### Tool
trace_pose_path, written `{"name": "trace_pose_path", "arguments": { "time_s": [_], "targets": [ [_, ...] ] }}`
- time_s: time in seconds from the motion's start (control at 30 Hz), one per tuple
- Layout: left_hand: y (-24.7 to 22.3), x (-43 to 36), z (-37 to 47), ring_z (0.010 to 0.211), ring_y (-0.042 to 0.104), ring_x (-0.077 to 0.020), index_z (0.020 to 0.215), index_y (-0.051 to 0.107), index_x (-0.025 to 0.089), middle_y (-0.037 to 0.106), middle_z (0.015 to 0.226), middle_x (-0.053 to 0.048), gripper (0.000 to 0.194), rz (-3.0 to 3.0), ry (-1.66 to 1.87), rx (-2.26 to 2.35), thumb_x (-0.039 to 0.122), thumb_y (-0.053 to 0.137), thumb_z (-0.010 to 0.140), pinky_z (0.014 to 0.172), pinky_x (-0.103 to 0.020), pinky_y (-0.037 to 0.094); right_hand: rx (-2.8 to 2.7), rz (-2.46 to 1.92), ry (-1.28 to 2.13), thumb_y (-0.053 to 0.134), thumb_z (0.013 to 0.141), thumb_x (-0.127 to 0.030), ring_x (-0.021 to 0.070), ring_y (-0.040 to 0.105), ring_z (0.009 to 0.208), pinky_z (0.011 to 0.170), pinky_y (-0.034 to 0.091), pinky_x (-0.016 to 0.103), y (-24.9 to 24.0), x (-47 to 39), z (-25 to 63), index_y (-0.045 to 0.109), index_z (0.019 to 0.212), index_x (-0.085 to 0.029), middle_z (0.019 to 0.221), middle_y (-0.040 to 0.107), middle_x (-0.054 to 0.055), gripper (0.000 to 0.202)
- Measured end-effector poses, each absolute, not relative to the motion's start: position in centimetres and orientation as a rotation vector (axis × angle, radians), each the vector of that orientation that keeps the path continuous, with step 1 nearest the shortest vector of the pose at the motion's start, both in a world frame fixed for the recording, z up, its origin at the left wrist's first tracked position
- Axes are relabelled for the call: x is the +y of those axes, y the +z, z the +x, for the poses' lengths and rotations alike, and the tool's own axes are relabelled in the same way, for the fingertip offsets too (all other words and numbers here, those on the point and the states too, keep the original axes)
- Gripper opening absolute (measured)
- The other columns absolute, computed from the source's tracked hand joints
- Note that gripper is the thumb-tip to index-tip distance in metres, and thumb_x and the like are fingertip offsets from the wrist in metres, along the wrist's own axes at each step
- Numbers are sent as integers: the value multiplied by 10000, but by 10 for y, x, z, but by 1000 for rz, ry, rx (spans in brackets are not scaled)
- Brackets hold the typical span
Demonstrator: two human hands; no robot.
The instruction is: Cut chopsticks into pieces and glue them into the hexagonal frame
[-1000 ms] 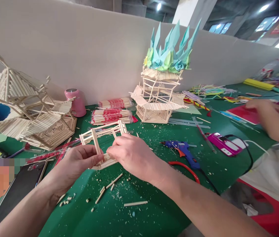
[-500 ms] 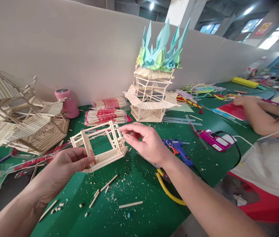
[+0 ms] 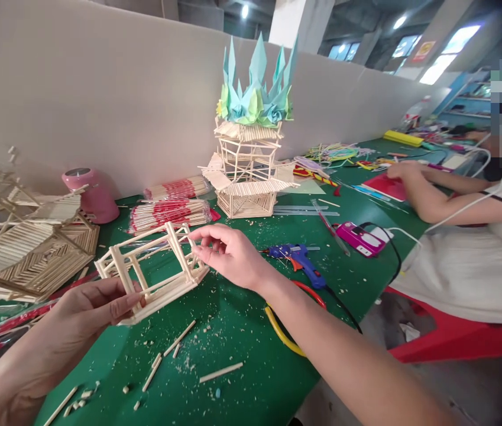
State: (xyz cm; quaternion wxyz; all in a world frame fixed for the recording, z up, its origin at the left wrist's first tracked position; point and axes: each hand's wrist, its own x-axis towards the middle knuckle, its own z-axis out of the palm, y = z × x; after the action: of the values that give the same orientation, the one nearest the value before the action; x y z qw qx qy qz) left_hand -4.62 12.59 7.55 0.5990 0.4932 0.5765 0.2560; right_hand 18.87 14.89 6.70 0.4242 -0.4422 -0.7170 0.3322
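Note:
My left hand (image 3: 100, 307) grips the lower left corner of a small open frame (image 3: 162, 299) of pale wooden sticks, tilted above the table. At its upper right end, my right hand (image 3: 222, 251) is closed in a pinch on a thin wooden stick (image 3: 185, 236) by the corner posts; the fingers partly cover it. Cut stick pieces (image 3: 221, 372) and crumbs lie below. Right of my right hand lies a blue glue gun (image 3: 299, 260). Behind stands a stick tower (image 3: 247, 198) topped with folded blue and green paper (image 3: 257, 106).
A larger stick model (image 3: 33, 248) and a pink bottle (image 3: 91, 195) stand left. Red-banded stick bundles (image 3: 168, 214) lie behind the frame. Yellow-handled tool (image 3: 284, 331) and magenta power strip (image 3: 361, 238) are right. A co-worker's arm (image 3: 428, 189) rests on the table's far right.
My view has turned right, so the table things appear farther left. Both hands keep their hold at the frame, and more of the co-worker shows.

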Motion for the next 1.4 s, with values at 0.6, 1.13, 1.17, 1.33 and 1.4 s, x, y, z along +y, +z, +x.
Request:
{"name": "trace_pose_path", "arguments": {
  "time_s": [0.6,1.13,1.17,1.33,1.4],
  "targets": [
    [76,127,-43,566,472,-94,656,687,171,601,601,28,184,1190,685,1229,349,729,650,568,-224,355,-2558,-918,-29,548,871,-154,176,434,743,667,353,290,83,141,158,721,727,-185,722,625,32,227],
    [77,128,-40,555,506,-111,620,642,185,601,595,21,218,1241,680,1173,391,669,689,593,-250,400,-2528,-881,109,539,858,-105,176,417,730,656,371,280,82,139,161,716,787,-187,727,598,40,207],
    [77,128,-41,554,504,-111,614,640,188,599,592,22,220,1245,680,1171,392,668,691,594,-250,401,-2529,-878,105,540,858,-106,176,418,730,656,371,280,82,139,161,715,789,-188,729,598,40,206],
    [76,128,-43,518,441,-100,589,626,183,554,554,29,235,1265,669,1157,383,642,711,550,-237,355,-2528,-864,90,567,841,-97,173,424,720,654,377,275,81,137,160,716,785,-179,723,602,38,179],
    [76,128,-44,502,406,-94,576,614,175,521,532,34,248,1268,667,1152,382,630,711,534,-237,332,-2524,-862,87,576,833,-88,173,428,717,650,380,273,82,137,160,717,779,-173,717,607,39,174]
  ]
}}
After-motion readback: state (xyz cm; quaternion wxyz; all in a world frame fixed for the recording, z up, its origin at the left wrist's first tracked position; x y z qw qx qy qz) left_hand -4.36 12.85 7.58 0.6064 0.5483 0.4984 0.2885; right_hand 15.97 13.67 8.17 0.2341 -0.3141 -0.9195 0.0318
